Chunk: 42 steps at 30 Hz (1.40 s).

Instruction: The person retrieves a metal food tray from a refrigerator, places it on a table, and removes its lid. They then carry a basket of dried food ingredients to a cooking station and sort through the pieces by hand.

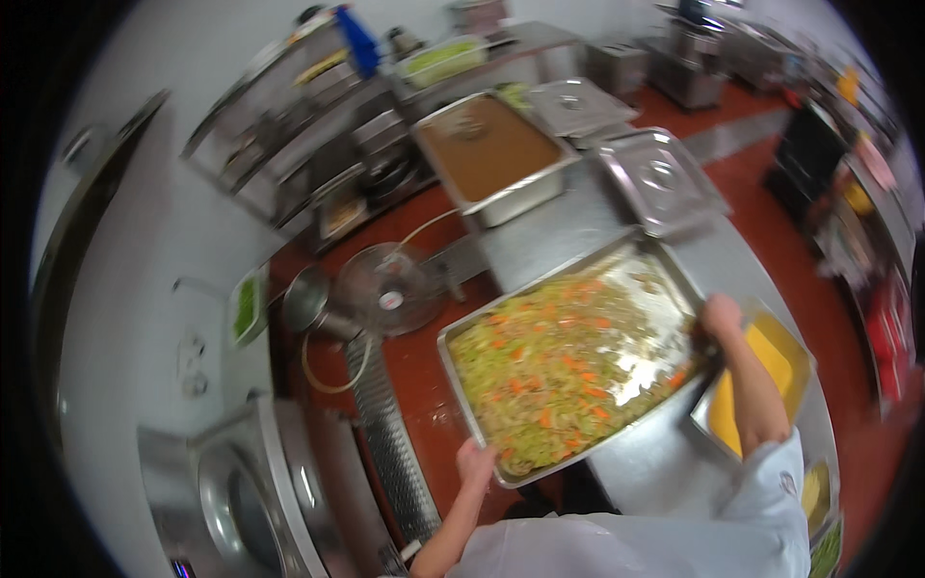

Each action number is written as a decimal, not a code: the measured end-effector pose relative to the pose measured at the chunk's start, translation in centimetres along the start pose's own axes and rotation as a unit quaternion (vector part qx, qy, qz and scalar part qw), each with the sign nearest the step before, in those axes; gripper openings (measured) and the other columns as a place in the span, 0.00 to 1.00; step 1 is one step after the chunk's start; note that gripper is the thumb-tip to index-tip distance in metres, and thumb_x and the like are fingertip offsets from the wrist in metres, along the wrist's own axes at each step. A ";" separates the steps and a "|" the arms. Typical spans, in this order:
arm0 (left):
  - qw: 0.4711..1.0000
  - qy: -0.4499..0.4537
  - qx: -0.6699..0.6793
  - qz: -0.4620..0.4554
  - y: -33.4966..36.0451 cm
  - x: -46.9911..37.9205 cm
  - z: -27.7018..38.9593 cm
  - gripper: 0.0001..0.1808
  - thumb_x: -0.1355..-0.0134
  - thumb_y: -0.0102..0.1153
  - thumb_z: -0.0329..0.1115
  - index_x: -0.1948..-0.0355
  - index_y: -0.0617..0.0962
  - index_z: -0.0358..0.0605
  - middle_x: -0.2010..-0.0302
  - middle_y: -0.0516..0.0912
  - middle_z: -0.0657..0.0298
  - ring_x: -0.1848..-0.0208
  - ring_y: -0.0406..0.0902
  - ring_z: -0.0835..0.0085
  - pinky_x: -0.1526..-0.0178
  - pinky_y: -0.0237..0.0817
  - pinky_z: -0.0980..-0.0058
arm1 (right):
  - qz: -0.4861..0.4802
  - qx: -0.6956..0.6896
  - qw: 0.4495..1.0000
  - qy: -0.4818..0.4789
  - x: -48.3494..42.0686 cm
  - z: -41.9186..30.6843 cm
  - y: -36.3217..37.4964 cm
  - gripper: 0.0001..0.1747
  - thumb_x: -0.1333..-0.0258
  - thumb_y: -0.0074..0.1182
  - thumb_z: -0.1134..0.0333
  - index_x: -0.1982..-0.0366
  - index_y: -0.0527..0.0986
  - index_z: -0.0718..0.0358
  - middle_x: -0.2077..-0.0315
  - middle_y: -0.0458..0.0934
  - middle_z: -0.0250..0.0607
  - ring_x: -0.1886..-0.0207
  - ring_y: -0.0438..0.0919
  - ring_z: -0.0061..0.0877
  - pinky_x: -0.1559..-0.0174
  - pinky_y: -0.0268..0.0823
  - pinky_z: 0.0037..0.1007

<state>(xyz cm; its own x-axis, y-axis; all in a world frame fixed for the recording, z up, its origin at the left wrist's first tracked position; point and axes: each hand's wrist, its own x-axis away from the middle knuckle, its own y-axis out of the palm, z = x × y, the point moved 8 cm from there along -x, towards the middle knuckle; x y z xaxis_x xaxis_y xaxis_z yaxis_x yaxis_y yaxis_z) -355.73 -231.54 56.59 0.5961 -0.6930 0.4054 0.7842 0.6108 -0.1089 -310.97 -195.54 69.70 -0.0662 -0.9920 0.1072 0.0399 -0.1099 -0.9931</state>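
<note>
A large stainless steel tray (650, 253) spans the space before me, partly over the steel table and partly over the floor. Chopped cabbage with carrot pieces (549, 361) covers most of it, heaped towards the left; bare metal shows on the right. My left hand (477, 462) grips the near left corner. At the opposite end, my right hand (721, 316) holds the right rim, its fingertips hidden. Something dark lies just below that hand, too blurred to name. A tray of yellow food (744, 390) sits partly beneath my right forearm.
On the steel table (549, 253) stands a deep pan of brown liquid (491, 152), with steel lids (657, 177) beside it. A pedestal fan (390, 289) stands on the red floor left of the table. Lower left is a steel cooking station (246, 498), and a floor grate (390, 426) runs near it.
</note>
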 end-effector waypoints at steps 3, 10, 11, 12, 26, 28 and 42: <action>0.996 0.008 -0.084 0.003 -1.6 -1.4 -1.2 0.09 0.52 0.57 0.28 0.68 0.81 0.36 0.74 0.81 0.62 0.72 0.76 0.76 0.70 0.66 0.75 | 0.021 -0.008 1.000 0.007 1.1 1.5 -0.6 0.13 0.49 0.48 0.65 0.67 0.79 0.64 0.62 0.80 0.55 0.56 0.79 0.49 0.55 0.72 0.46; 0.987 -0.007 -0.136 -0.085 -1.2 -2.0 -0.8 0.15 0.51 0.58 0.36 0.63 0.81 0.39 0.70 0.84 0.53 0.67 0.82 0.64 0.63 0.70 0.69 | -0.001 0.031 0.999 0.014 0.7 2.7 0.5 0.13 0.48 0.47 0.64 0.65 0.78 0.64 0.60 0.79 0.55 0.54 0.78 0.49 0.54 0.71 0.44; 0.984 0.012 -0.141 -0.108 -0.8 -2.3 -1.0 0.15 0.51 0.58 0.36 0.63 0.81 0.39 0.69 0.84 0.51 0.66 0.82 0.61 0.62 0.70 0.68 | -0.010 0.035 0.999 0.029 0.6 2.9 0.5 0.13 0.48 0.48 0.65 0.64 0.77 0.64 0.60 0.79 0.55 0.54 0.78 0.49 0.54 0.71 0.44; 0.979 0.034 -0.139 -0.144 -0.2 -2.2 0.5 0.16 0.50 0.57 0.36 0.62 0.80 0.39 0.68 0.83 0.50 0.64 0.82 0.58 0.61 0.70 0.66 | -0.019 0.041 0.998 0.051 0.9 3.6 0.4 0.13 0.48 0.48 0.66 0.64 0.77 0.64 0.60 0.80 0.55 0.54 0.78 0.49 0.53 0.71 0.44; 0.924 -0.054 -0.003 -0.379 -10.4 -10.0 0.4 0.16 0.42 0.60 0.38 0.58 0.74 0.38 0.69 0.82 0.59 0.71 0.80 0.75 0.73 0.71 0.75 | 0.205 -0.217 0.938 -0.175 16.3 -32.1 -5.0 0.14 0.49 0.59 0.73 0.57 0.74 0.64 0.65 0.77 0.43 0.70 0.77 0.29 0.68 0.70 0.29; 0.943 -0.066 0.009 -0.325 -16.9 -13.6 0.5 0.13 0.41 0.59 0.37 0.59 0.75 0.40 0.69 0.81 0.60 0.70 0.80 0.75 0.72 0.71 0.75 | 0.170 -0.253 0.924 -0.230 19.2 -39.4 -3.9 0.15 0.49 0.58 0.76 0.57 0.74 0.65 0.66 0.76 0.43 0.71 0.77 0.28 0.68 0.71 0.28; 0.979 -0.134 0.153 0.012 -45.7 -26.8 -1.6 0.05 0.40 0.57 0.29 0.64 0.78 0.42 0.67 0.82 0.62 0.68 0.80 0.76 0.70 0.70 0.78 | -0.225 -0.076 0.930 -0.282 20.2 -63.5 17.9 0.17 0.55 0.60 0.60 0.62 0.79 0.60 0.67 0.82 0.46 0.59 0.80 0.41 0.55 0.72 0.36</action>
<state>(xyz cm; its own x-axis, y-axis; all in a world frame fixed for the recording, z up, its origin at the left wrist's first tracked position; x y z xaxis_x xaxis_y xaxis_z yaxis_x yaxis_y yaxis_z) -407.29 -241.51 49.24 0.5146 -0.5774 0.6339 0.6586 0.7395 0.1390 -374.89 -213.70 51.09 0.4927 -0.7270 0.4782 -0.0094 -0.5539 -0.8325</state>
